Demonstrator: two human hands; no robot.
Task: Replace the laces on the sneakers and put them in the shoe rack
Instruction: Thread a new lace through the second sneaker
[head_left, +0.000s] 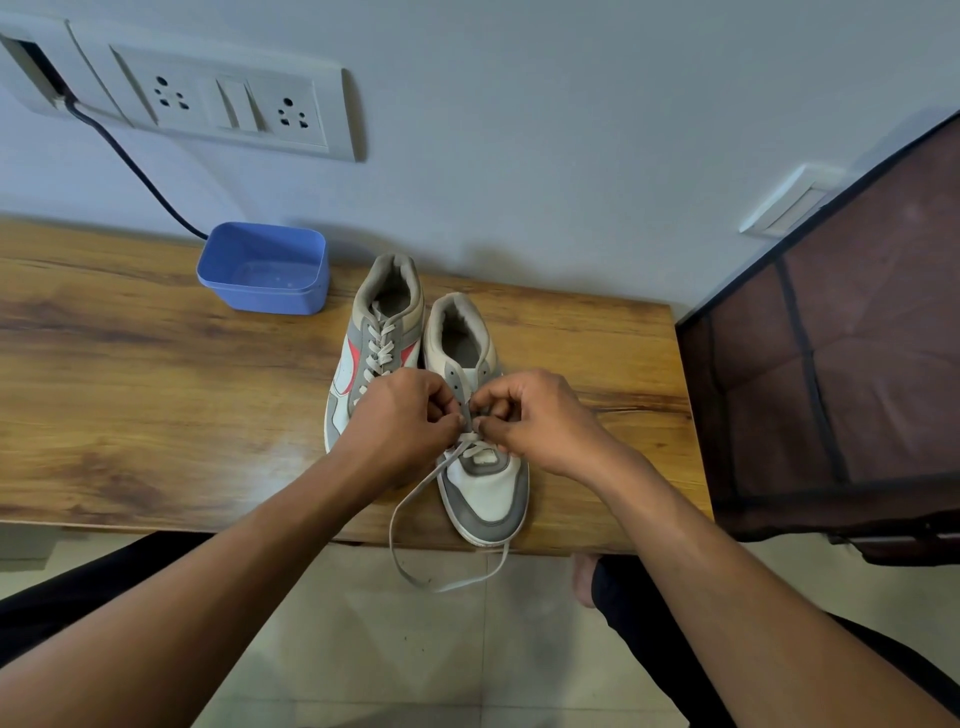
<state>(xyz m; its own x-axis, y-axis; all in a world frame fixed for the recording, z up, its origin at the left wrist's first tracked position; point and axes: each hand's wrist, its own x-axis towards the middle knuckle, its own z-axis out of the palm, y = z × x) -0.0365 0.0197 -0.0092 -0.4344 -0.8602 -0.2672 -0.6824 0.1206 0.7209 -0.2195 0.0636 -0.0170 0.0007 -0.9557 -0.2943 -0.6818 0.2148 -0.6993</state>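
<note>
Currently the lace (423, 486) is pinched over the half-laced sneaker (488, 493) by the curled left hand (408, 418) and right hand (543, 421); slack dangling beyond its toe could be snagged.

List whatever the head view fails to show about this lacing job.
1. Eyelet being threaded on the right sneaker: head view, hidden by the fingers of the left hand and right hand.
2. Ends of the lace: head view, lost under those fingers and behind the right sneaker's toe.
3. Toe of the left sneaker: head view, covered by the left hand.
4. Rack shelves: head view, cut off by the right edge, dark inside.
</note>
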